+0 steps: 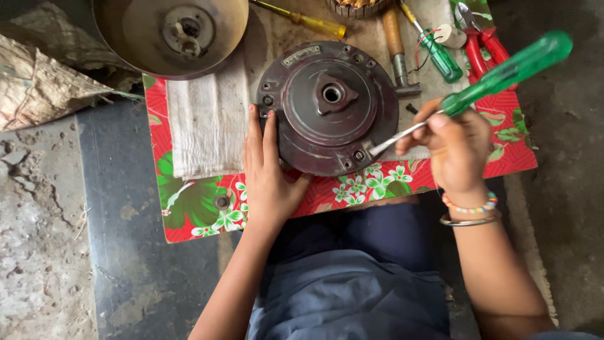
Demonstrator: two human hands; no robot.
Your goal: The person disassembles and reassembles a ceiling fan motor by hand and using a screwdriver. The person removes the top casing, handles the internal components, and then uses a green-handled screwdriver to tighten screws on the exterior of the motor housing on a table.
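A round dark brown metal motor housing lies flat on a red flowered cloth. My left hand rests flat against its left lower rim, fingers together, steadying it. In my right hand I grip a screwdriver with a green see-through handle. Its metal tip touches a screw at the housing's lower right edge.
A folded white cloth lies left of the housing, under a metal bowl-shaped cover. At the top lie a yellow-handled screwdriver, a hammer, a second green screwdriver and red pliers. A small washer sits on the cloth.
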